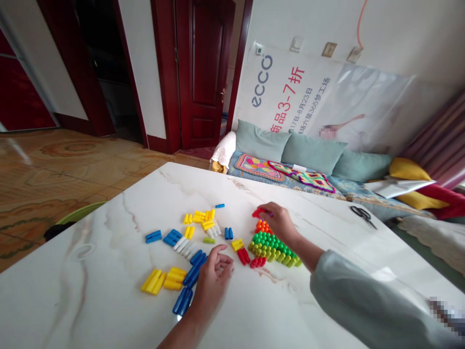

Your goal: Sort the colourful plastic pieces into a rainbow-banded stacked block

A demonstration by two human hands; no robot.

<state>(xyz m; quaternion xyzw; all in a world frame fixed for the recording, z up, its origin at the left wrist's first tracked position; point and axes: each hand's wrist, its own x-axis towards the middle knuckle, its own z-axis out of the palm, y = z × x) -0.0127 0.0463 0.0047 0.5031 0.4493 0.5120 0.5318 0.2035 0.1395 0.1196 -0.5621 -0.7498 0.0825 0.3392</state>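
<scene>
Small coloured plastic pieces lie on a white marble-patterned table (119, 271). My left hand (217, 271) hovers at the lower middle with fingers loosely curled and apart, nothing in it, beside blue pieces (195, 269). My right hand (278, 218) reaches to the far end of a grouped block, its fingers pinched at a red piece (257, 212). Nearer me from there come orange pieces (262, 226), green pieces (271, 241) and olive-green pieces (278, 254) in rows. Yellow pieces (154, 282), white pieces (184, 247) and more red pieces (243, 257) are scattered to the left.
Black scissors (363, 215) lie near the table's right edge. Behind the table stands a sofa with pale green cushions (314, 150) and a crocheted cover (257, 167). A dark red door (203, 72) is at the back. A green rim (82, 212) shows beyond the left edge.
</scene>
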